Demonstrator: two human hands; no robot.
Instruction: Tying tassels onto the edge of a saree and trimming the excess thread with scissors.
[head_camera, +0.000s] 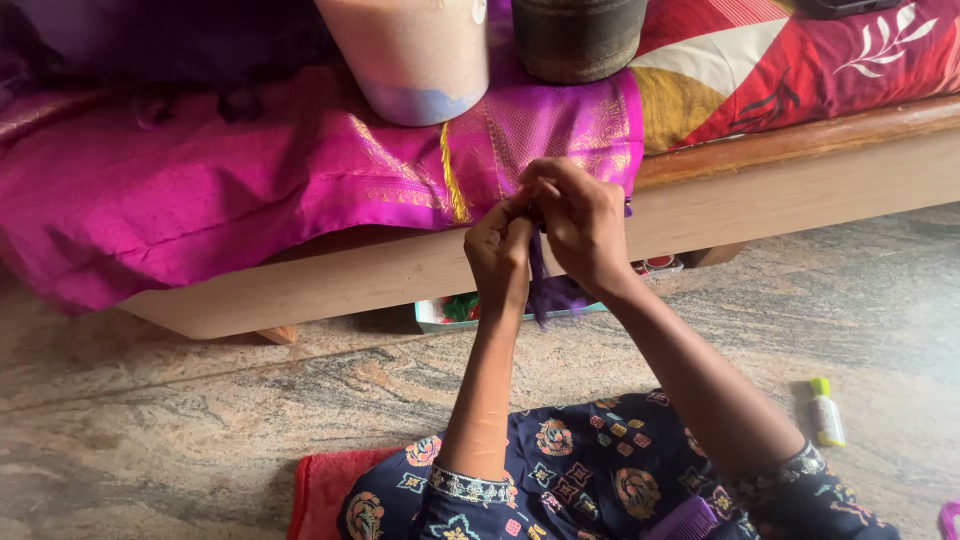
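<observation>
**Both hands pinched on purple threads at the bed edge**

The left hand (498, 252) and right hand (578, 222) are held together, touching, just in front of the wooden bed frame (800, 190). Both are closed in a pinch on a bunch of purple threads (548, 290); the fingers are curled tight and the threads are seen hanging down below the hands. The threads appear to run up to the hem of the magenta cloth (200, 190), though the exact attachment point is hidden by the hands.

The magenta cloth, with gold woven borders, is draped over the bed edge and hangs partway down the frame. A yellow tassel strand (452, 175) is seen lying on the cloth just left of the hands. Two containers are set on the cloth above the hands: a pale one with a bluish base (415, 60) and a dark round one (578, 40), near each other. A red patterned bedsheet (800, 60) is spread to the right of the cloth.

Under the bed, a shallow tray (440, 315) with small coloured items is partly visible behind the hands. On the stone floor (200, 420), a small bottle with a green cap (826, 412) is lying to the right, well apart from the hands. A purple comb (685, 520) is seen on the lap, and a red mat (320, 495) at the lower edge.
</observation>
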